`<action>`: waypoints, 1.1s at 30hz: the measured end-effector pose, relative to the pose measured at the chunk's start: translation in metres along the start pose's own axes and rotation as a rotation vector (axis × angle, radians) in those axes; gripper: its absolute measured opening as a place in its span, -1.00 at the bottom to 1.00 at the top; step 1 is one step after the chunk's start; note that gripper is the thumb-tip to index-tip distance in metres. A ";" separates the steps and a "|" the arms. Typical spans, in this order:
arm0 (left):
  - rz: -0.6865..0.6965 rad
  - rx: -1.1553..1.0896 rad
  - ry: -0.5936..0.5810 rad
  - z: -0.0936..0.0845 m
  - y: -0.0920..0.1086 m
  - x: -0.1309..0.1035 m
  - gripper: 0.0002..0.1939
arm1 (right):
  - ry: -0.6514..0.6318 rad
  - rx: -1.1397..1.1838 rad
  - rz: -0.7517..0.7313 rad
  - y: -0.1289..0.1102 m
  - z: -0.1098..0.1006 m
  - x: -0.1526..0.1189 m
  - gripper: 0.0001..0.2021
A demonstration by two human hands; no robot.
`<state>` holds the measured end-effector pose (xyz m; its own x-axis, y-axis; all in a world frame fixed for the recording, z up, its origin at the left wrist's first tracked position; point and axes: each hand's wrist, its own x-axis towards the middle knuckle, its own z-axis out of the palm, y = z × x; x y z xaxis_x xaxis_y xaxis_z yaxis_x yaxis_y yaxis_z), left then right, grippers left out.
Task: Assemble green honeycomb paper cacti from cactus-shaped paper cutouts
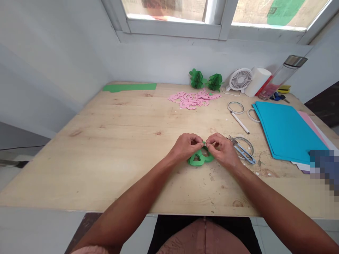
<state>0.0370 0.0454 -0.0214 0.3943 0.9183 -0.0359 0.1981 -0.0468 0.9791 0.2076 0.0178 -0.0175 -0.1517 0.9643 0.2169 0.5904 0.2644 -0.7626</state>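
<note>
A green paper cutout point(196, 162) with looped openings lies on the table in front of me. My left hand point(187, 145) pinches its upper edge between thumb and forefinger. Close against it, my right hand point(221, 149) pinches the same edge from the other side, and the fingertips almost meet. The fingers hide part of the cutout's top. Just right of my right hand are small blue-handled snips point(245, 152), lying across a roll of tape point(251, 145).
Pink paper cutouts point(192, 100) lie in a pile farther back, before two green honeycomb paper shapes point(196, 79). A green strip point(129, 87) is at the back left. To the right are a white pen point(240, 122), blue sheets point(288, 130), a fan point(240, 79) and a bottle point(280, 77).
</note>
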 end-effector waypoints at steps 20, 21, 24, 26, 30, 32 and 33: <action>-0.065 -0.205 -0.141 -0.011 -0.003 0.003 -0.84 | -0.179 -0.074 -0.013 -0.023 -0.044 -0.023 -0.90; -0.069 -0.213 -0.142 -0.012 -0.002 0.002 -0.84 | -0.210 -0.084 -0.015 -0.021 -0.047 -0.030 -0.90; -0.073 -0.234 -0.147 -0.014 0.000 0.001 -0.84 | -0.287 -0.134 0.028 -0.011 -0.054 -0.055 -0.90; -0.075 -0.237 -0.147 -0.014 0.003 -0.001 -0.85 | -0.316 -0.194 0.061 -0.004 -0.057 -0.070 -0.91; -0.094 -0.225 -0.145 -0.011 0.005 -0.003 -0.87 | -0.325 -0.332 0.053 0.001 -0.060 -0.091 -0.83; -0.087 -0.176 -0.145 -0.008 0.006 -0.005 -0.89 | -0.301 -0.376 0.048 0.001 -0.060 -0.096 -0.81; -0.067 -0.124 -0.142 -0.005 0.006 -0.006 -0.90 | -0.280 -0.381 0.049 0.000 -0.060 -0.097 -0.80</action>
<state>0.0311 0.0419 -0.0142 0.5084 0.8525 -0.1215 0.1198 0.0697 0.9903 0.2695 -0.0761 -0.0021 -0.2932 0.9557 -0.0268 0.8433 0.2453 -0.4782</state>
